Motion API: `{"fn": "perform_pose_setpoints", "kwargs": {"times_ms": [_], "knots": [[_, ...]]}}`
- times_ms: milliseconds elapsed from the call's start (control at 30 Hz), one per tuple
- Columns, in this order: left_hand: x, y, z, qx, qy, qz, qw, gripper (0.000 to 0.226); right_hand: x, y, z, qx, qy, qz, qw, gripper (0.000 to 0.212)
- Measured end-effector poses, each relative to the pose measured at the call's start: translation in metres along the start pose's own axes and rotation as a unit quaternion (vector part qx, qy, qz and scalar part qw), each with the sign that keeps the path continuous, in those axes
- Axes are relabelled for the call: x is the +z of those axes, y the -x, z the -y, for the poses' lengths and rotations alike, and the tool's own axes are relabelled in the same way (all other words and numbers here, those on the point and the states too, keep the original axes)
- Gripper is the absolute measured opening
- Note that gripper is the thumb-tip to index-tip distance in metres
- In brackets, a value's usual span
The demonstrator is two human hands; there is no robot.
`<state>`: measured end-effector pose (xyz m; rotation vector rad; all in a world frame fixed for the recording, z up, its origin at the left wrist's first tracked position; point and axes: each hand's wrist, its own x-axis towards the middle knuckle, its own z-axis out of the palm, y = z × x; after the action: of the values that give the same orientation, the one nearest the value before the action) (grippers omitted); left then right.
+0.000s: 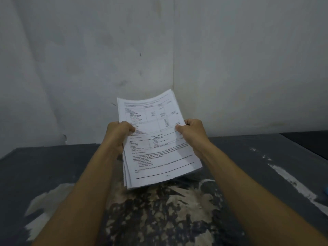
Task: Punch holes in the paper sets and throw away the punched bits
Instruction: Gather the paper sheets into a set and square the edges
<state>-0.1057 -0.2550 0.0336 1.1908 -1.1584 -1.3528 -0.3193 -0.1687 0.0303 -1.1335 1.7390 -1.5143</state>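
- Stack of printed paper (159,139) held up in the air, above the dark table (53,174) and in front of the corner of the pale wall (88,50).
- Left hand (120,129) gripping the stack's left edge: thumb pressed on the top sheet, fingers tucked beneath and out of sight.
- Right hand (192,128) gripping the right edge the same way, thumb on top, curled fingers round the edge.
- Top sheet printed with tables and lines of text (too blurred to read), far end bowed slightly upward.
- Small dark spot near the sheet's right margin; hard to tell whether a punched hole or a mark.
- Lower left corner fanned out, several sheet edges showing.
- Table surface worn, pale scuffed patches (168,210) under the stack and between the forearms.
- Sliver of something blue (326,189) at the far right edge, too little visible to identify.
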Motion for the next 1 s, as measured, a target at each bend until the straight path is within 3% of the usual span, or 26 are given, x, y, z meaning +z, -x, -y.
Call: {"fn": "perform_pose_setpoints", "kwargs": {"times_ms": [233,400,567,900,1000], "knots": [[-0.067,-0.007,0.011,-0.002,-0.171,-0.034,0.985,0.018,0.073,0.024,-0.011,0.111,-0.002,0.031,0.993,0.011],[-0.09,-0.015,0.034,-0.007,-0.263,-0.058,0.963,0.011,0.105,0.034,-0.024,0.083,0.154,0.029,0.984,0.011],[-0.095,-0.025,0.051,-0.001,-0.334,-0.043,0.942,0.024,0.124,0.04,-0.031,0.066,0.326,0.0,0.943,0.019],[-0.093,-0.046,0.059,0.006,-0.378,-0.034,0.925,0.014,0.134,0.026,-0.046,0.061,0.386,0.006,0.92,0.016],[-0.09,-0.045,0.059,0.022,-0.451,-0.024,0.892,0.009,0.134,0.027,-0.049,0.059,0.387,-0.005,0.92,0.054]]}}
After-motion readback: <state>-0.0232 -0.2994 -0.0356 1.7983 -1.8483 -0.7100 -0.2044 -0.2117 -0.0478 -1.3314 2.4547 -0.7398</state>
